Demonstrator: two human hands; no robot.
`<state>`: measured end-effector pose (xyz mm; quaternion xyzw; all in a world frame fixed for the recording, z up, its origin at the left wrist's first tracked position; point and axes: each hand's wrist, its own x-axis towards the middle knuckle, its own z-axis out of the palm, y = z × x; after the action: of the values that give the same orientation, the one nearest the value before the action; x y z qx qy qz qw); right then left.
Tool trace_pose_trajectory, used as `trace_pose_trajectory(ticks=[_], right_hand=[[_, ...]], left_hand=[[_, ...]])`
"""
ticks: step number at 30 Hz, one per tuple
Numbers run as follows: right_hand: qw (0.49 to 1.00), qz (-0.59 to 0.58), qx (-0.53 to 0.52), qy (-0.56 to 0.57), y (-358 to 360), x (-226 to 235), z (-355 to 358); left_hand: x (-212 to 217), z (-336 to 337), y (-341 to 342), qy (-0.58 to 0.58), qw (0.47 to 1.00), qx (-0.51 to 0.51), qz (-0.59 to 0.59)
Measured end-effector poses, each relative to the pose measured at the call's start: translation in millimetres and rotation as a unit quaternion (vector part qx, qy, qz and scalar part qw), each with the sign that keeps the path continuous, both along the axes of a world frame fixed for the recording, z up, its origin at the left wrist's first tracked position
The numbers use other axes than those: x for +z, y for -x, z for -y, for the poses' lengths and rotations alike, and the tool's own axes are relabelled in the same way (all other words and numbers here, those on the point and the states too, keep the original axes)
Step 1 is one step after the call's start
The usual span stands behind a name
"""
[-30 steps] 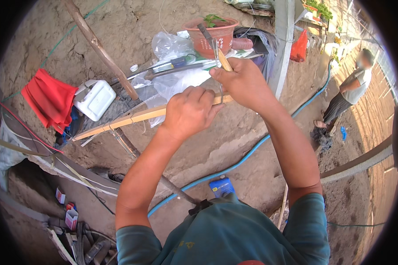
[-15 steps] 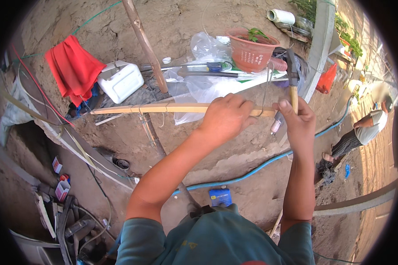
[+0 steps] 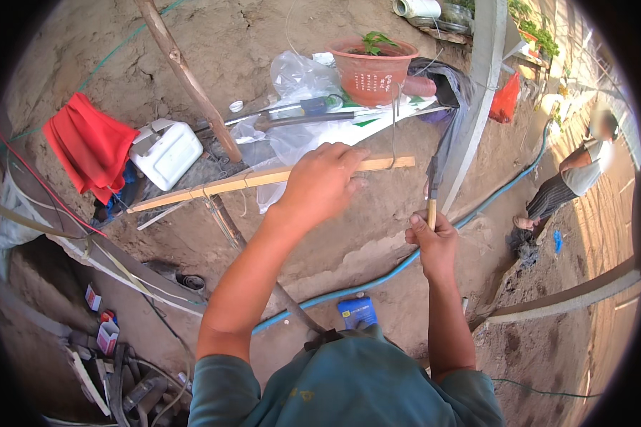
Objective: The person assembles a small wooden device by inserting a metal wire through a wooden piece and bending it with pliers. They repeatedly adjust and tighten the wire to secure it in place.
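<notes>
My left hand (image 3: pixel 324 181) is closed around a long, pale wooden strip (image 3: pixel 267 176), palm down near its right end. Dark lines cross the strip at several places. A bent metal wire (image 3: pixel 395 128) stands up at the strip's right end. Lower and to the right, my right hand (image 3: pixel 435 243) grips a tool by its pale wooden handle (image 3: pixel 431 212). The tool's dark metal part points away from me, and its exact kind is hard to make out. It is apart from the strip.
Beyond the strip stand a potted plant (image 3: pixel 372 75), plastic sheeting and a white jug (image 3: pixel 165 156). A red cloth (image 3: pixel 85 146) hangs at left. A grey post (image 3: pixel 477 99) rises at right. A blue hose (image 3: pixel 374 281) crosses the ground. Another person (image 3: pixel 570 171) is at far right.
My right hand has drawn the tool toward me, away from the strip's right end, which now shows. My left hand stays on the strip. The whole view has shifted.
</notes>
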<state>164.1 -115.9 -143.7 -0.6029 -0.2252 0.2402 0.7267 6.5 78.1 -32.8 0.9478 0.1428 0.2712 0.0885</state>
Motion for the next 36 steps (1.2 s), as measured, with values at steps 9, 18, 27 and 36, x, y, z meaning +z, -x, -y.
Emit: trace_pose_trajectory(ticks=[9, 18, 27, 36], right_hand=[[0.997, -0.059, 0.044, 0.035, 20, -53, 12], [0.984, -0.062, 0.106, 0.129, 25, -91, 25], [0.965, -0.072, 0.157, 0.197, 22, -132, 38], [0.944, -0.059, 0.206, 0.252, 19, -165, 45]], left_hand=[[0, -16, -11, 0.013, 0.999, 0.023, -0.025], [-16, -33, -29, 0.007, 0.997, 0.056, -0.05], [-37, -43, -36, -0.004, 0.996, 0.078, -0.034], [-53, -58, -63, -0.001, 0.988, 0.143, -0.063]])
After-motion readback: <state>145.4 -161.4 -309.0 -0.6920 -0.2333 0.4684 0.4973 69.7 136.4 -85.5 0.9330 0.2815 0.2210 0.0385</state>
